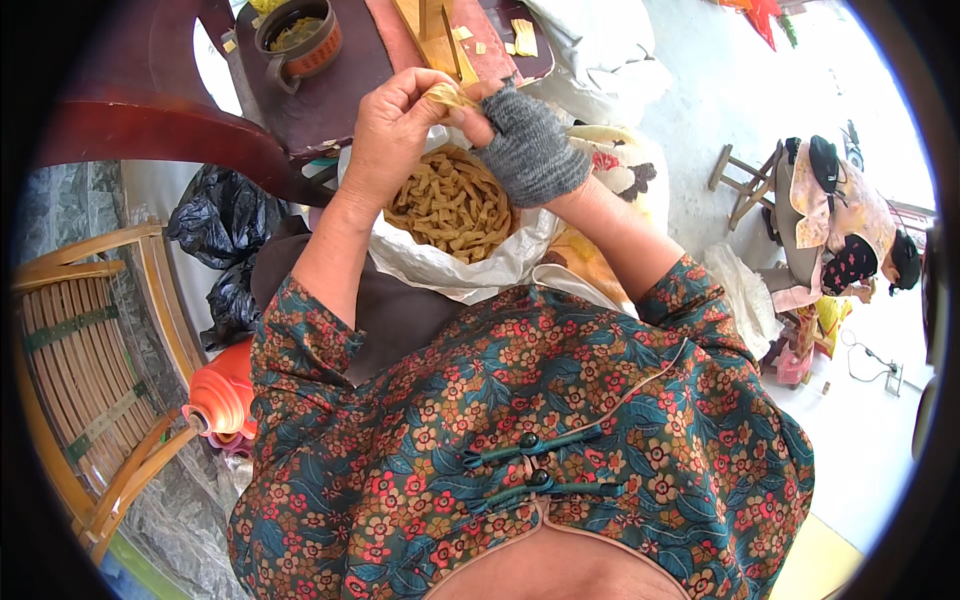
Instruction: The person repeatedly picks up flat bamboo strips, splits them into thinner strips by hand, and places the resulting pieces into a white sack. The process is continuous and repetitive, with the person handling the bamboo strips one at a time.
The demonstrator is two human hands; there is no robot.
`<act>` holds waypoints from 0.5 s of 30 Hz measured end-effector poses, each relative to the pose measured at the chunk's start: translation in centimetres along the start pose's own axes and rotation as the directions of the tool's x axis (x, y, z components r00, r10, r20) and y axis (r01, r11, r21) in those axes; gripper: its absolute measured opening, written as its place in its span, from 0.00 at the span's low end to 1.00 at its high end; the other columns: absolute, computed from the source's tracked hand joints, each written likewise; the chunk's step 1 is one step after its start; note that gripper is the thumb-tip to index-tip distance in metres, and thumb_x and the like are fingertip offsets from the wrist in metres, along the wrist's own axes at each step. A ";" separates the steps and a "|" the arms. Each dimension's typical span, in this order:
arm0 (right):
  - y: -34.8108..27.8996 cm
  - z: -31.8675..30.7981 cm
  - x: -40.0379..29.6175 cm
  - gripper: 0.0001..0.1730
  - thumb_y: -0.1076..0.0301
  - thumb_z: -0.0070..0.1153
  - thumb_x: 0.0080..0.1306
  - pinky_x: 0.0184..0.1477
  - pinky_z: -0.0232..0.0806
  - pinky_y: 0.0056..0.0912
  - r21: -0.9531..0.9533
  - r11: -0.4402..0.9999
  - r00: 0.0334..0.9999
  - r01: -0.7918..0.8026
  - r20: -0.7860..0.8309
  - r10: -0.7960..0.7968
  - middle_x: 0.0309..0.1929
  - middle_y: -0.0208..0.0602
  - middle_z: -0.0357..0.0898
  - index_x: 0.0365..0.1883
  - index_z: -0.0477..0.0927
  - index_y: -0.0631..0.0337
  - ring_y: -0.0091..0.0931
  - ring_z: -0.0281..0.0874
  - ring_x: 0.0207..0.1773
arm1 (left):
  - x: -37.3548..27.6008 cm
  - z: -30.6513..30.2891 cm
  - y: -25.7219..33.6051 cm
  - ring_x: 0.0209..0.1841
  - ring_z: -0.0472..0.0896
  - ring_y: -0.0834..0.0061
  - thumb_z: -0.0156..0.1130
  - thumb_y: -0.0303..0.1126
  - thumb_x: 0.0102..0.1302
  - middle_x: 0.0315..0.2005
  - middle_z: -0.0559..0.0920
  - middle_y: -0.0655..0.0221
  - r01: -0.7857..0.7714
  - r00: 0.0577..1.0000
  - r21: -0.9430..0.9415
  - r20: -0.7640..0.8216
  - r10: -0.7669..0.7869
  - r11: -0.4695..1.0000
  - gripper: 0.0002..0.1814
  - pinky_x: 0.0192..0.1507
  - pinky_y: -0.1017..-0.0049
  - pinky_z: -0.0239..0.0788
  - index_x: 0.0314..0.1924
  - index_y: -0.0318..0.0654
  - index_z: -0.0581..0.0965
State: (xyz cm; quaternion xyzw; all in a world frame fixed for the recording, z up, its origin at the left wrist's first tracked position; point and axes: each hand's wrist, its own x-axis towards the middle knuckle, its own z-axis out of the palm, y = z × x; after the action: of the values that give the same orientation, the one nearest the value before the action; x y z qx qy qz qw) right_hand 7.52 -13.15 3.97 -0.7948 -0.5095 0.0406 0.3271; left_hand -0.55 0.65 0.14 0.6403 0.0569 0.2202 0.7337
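Note:
In front of my chest, my left hand (397,124) pinches a pale yellow strip (448,96) between thumb and fingers. The other end of this strip is held by my right hand (525,142), which wears a grey knitted fingerless glove. Both hands are close together, above the far rim of a white woven sack (487,279). Many small tan knotted pieces (446,206) fill the sack. Just beyond my fingers, a wooden stand (424,37) with a thin upright blade-like part rests on a pinkish-red cloth (484,22).
A brown mug (304,56) holding liquid and yellow bits stands on a dark stool-like surface (300,124). Black plastic bags (225,217), a bamboo chair (82,337) and an orange-red plastic roll (221,386) lie left. At right, another person (832,217) bends near a wooden stool (750,180).

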 end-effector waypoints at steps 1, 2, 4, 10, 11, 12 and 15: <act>0.5 -0.2 0.0 0.13 0.60 0.50 0.65 0.39 0.67 0.38 -0.051 0.995 0.996 0.087 -0.025 -0.089 0.31 0.42 0.73 0.39 0.74 0.60 0.37 0.74 0.36 | 0.0 0.0 -0.1 0.37 0.77 0.82 0.51 0.27 0.67 0.35 0.79 0.70 0.061 0.998 -0.128 0.027 -0.058 0.990 0.08 0.43 0.80 0.70 0.42 0.32 0.75; 1.5 -0.3 0.2 0.14 0.60 0.50 0.64 0.39 0.67 0.38 -0.103 0.979 0.983 0.174 -0.045 -0.179 0.31 0.43 0.74 0.40 0.74 0.61 0.37 0.74 0.36 | 0.0 0.0 -0.1 0.36 0.77 0.83 0.52 0.27 0.67 0.33 0.79 0.72 0.072 0.997 -0.181 0.025 -0.068 0.981 0.07 0.42 0.81 0.70 0.41 0.32 0.75; 2.9 0.2 0.7 0.16 0.59 0.52 0.63 0.39 0.67 0.36 0.024 0.995 0.989 0.100 -0.108 -0.097 0.26 0.40 0.75 0.43 0.75 0.60 0.36 0.75 0.34 | 0.2 0.4 -0.1 0.35 0.77 0.85 0.54 0.28 0.66 0.31 0.80 0.75 0.094 0.996 -0.285 0.028 -0.089 0.954 0.07 0.39 0.83 0.69 0.39 0.33 0.75; 1.2 -0.6 0.6 0.17 0.60 0.55 0.63 0.24 0.61 0.18 0.763 0.393 0.858 -0.513 0.440 0.265 0.23 0.29 0.71 0.41 0.75 0.65 0.17 0.67 0.23 | 0.7 -0.3 -1.0 0.33 0.77 0.87 0.56 0.27 0.65 0.28 0.80 0.75 -0.095 0.995 0.057 -0.036 0.098 0.994 0.05 0.38 0.85 0.68 0.37 0.33 0.76; 1.2 -0.4 0.6 0.17 0.59 0.55 0.63 0.23 0.60 0.16 0.814 0.205 0.838 -0.543 0.511 0.191 0.23 0.28 0.71 0.40 0.75 0.65 0.15 0.66 0.22 | 0.6 -0.4 -1.1 0.33 0.77 0.87 0.56 0.27 0.65 0.28 0.80 0.75 -0.081 0.994 0.089 -0.065 0.087 0.993 0.05 0.37 0.86 0.68 0.37 0.33 0.76; 1.2 -0.4 0.7 0.15 0.59 0.54 0.64 0.23 0.58 0.14 0.823 0.192 0.842 -0.534 0.499 0.205 0.24 0.27 0.72 0.39 0.76 0.64 0.15 0.66 0.23 | 0.5 -0.4 -1.0 0.32 0.77 0.87 0.57 0.28 0.65 0.27 0.80 0.75 -0.068 0.992 0.123 -0.094 0.080 0.990 0.05 0.37 0.86 0.68 0.37 0.33 0.76; 1.5 0.4 1.1 0.16 0.58 0.54 0.63 0.22 0.58 0.14 0.782 0.361 0.840 -0.508 0.358 0.407 0.23 0.27 0.72 0.39 0.75 0.63 0.15 0.66 0.22 | 0.0 0.3 -0.4 0.29 0.76 0.87 0.57 0.30 0.65 0.25 0.80 0.74 -0.069 0.993 0.061 -0.090 0.075 0.996 0.08 0.35 0.85 0.68 0.38 0.33 0.75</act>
State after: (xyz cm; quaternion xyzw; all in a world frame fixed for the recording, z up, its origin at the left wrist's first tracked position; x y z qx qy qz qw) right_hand 9.03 -12.39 3.12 -0.6328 -0.1955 0.4161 0.6231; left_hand -0.36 0.30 -0.15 0.6521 0.0739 0.2741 0.7030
